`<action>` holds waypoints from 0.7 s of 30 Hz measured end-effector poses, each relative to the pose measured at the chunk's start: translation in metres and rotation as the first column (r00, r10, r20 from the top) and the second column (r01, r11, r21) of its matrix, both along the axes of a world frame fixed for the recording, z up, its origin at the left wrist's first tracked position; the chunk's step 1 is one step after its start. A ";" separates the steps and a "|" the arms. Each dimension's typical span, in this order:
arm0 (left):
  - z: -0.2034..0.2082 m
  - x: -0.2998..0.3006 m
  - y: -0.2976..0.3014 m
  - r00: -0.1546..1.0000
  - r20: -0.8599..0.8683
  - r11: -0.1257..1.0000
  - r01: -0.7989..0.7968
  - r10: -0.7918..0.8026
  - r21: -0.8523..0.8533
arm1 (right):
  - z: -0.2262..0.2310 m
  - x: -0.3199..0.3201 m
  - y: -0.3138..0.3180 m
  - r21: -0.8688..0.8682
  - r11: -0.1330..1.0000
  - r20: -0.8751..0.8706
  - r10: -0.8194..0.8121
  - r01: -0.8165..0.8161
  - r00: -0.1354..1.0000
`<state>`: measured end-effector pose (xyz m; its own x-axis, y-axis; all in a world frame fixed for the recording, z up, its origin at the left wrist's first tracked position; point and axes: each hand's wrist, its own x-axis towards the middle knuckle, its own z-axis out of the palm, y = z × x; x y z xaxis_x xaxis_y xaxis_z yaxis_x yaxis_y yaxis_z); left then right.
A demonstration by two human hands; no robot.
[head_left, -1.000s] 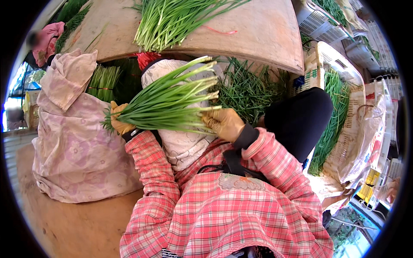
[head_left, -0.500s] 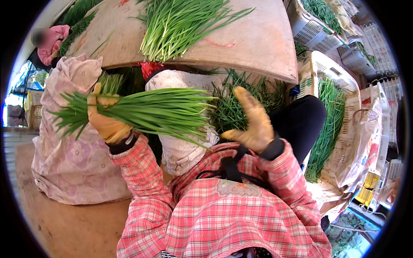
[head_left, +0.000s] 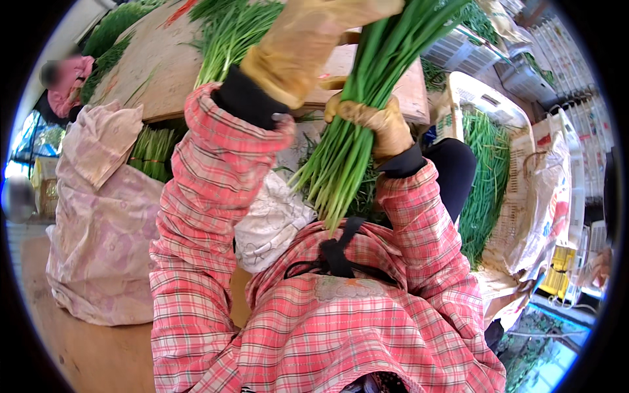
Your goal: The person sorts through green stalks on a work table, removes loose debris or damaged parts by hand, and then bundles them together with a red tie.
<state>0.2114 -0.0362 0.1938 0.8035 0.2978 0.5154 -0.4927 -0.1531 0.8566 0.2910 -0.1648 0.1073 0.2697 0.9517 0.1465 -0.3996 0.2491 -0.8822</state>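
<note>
By the bench's (head_left: 147,59) near edge, the right hand (head_left: 383,130) is clamped around a chive bunch (head_left: 372,82); the left hand (head_left: 295,54), fingers apart, lies alongside.

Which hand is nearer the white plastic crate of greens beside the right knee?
Right. The right hand grips the chive-like bunch left of the crate, across the knee; the left hand is farther left, against the wooden tabletop in this view.

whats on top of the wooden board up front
A pile of green stalks and a red strip lie on the wooden board. The left hand and the held bunch block part of it; what lies behind them cannot be seen.
</note>
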 end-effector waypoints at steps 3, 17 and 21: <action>-0.036 -0.009 0.009 0.969 -0.249 0.995 -0.037 0.012 -0.097 | -0.022 0.036 -0.004 0.068 0.996 -0.240 0.070 -0.055 0.968; -0.199 -0.069 -0.063 0.795 -0.439 0.526 -0.182 -0.418 -0.831 | -0.104 0.040 -0.006 -0.429 0.891 -0.176 -0.240 0.145 0.955; -0.213 -0.072 -0.063 0.786 -0.410 0.435 -0.201 -0.463 -0.878 | -0.109 0.015 -0.039 -0.395 0.902 0.101 -0.146 0.175 0.984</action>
